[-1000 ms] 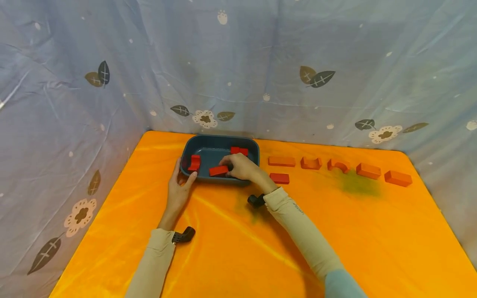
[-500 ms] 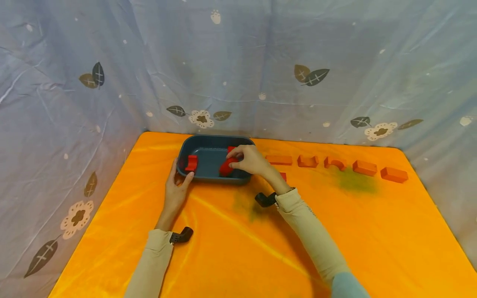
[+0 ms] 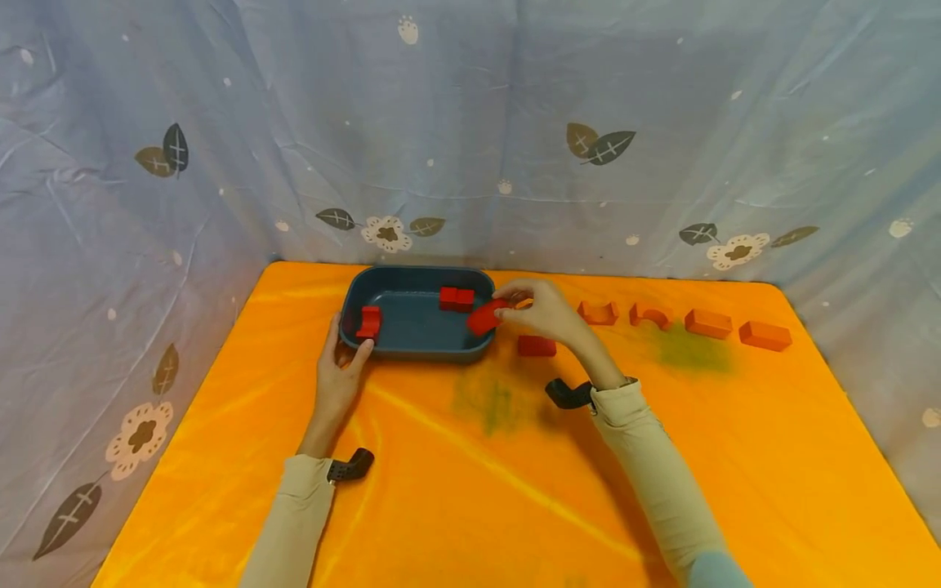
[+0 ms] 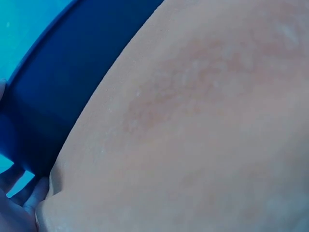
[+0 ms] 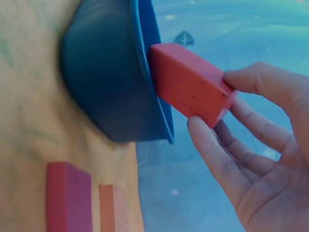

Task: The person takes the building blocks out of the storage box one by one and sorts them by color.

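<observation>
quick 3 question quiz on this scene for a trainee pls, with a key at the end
1. True or false: the left hand touches the bin.
2. What does the right hand hold? A) a leaf B) a red block C) nothing
3. Fill in: in the head view, the rightmost block is ____ in colour.

Key: 1. True 2. B 3. orange

The rounded rectangular tray left of centre is dark slate blue. The oblong block at its right end is red with dark specks, the small blocks inside red. Orange blocks line the right. The cloth-covered bench is yellow-orange with greenish smudges; the blue-grey fabric curtain bears brown-and-grey leaves, cream flowers.
</observation>
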Available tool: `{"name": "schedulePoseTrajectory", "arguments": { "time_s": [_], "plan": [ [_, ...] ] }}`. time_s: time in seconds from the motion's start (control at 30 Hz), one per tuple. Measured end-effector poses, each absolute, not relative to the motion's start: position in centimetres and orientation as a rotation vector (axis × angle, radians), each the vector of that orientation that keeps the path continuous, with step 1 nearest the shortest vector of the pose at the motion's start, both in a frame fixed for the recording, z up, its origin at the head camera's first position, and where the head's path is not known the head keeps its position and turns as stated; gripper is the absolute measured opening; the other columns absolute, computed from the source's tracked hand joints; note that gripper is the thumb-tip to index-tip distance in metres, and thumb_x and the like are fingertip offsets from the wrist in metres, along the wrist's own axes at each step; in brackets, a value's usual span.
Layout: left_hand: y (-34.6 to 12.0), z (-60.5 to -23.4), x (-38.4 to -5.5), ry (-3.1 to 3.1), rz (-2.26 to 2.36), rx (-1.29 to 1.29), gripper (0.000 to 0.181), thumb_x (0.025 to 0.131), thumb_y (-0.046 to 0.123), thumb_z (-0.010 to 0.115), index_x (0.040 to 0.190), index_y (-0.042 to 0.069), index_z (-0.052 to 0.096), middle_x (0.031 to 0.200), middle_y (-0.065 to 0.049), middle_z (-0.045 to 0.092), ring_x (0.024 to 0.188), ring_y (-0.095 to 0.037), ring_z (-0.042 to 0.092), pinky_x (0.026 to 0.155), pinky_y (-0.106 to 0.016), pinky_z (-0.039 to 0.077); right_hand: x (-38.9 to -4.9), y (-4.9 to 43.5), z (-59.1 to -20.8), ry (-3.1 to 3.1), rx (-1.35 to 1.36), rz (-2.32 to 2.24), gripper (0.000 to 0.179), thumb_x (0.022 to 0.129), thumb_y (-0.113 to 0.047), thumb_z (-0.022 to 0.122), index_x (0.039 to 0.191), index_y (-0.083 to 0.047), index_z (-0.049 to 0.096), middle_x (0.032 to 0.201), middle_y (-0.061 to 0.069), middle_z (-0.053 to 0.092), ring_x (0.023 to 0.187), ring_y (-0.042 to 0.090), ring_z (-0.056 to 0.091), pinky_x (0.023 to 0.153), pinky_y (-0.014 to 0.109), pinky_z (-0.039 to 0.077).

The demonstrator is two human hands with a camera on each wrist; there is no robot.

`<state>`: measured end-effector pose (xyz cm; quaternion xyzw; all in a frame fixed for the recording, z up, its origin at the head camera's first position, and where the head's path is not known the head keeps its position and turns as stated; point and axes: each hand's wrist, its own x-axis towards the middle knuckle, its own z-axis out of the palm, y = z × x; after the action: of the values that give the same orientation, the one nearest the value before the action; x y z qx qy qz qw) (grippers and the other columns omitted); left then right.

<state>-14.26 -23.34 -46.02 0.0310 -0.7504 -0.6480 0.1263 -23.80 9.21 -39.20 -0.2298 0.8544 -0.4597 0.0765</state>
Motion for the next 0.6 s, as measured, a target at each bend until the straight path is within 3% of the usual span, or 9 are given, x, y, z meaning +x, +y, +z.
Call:
{"name": "schedulePoseTrajectory", "arguments": {
  "time_s": [0.2, 0.33, 0.6],
  "plan": [
    [-23.2, -45.9, -14.2, -2.185, -1.886, 0.09, 0.075, 0.097, 0.013, 0.062, 0.157, 0.009, 0.017, 0.16, -0.014, 0.023, 0.139, -0.034, 0.036, 0.112, -0.049, 0.033, -22.9, 12.1, -39.8, 2.335, -0.395, -1.649, 0.033, 0.09, -0.018, 0.071, 0.117, 0.001, 0.067, 0.112, 0.017, 0.067, 0.096, 0.031, 0.065, 0.09, 0.047, 0.054],
    [-23.1, -45.8, -14.1, -2.198, -1.875, 0.092, 0.075, 0.097, 0.013, 0.061, 0.157, 0.009, 0.016, 0.16, -0.013, 0.022, 0.142, -0.031, 0.032, 0.113, -0.049, 0.031, -22.5, 14.5, -40.3, 2.203, -0.178, -1.77, 0.038, 0.094, -0.015, 0.066, 0.123, 0.008, 0.061, 0.113, 0.019, 0.066, 0.09, 0.019, 0.068, 0.096, 0.053, 0.048],
    [-23.1, -45.7, -14.1, -2.198, -1.867, 0.108, 0.075, 0.097, 0.012, 0.061, 0.157, 0.008, 0.017, 0.16, -0.012, 0.022, 0.141, -0.031, 0.033, 0.113, -0.048, 0.032, -22.0, 19.5, -41.3, 2.275, 0.048, -1.694, 0.049, 0.098, -0.02, 0.061, 0.133, 0.013, 0.051, 0.115, 0.012, 0.065, 0.082, 0.007, 0.069, 0.098, 0.045, 0.048]
  ]
}}
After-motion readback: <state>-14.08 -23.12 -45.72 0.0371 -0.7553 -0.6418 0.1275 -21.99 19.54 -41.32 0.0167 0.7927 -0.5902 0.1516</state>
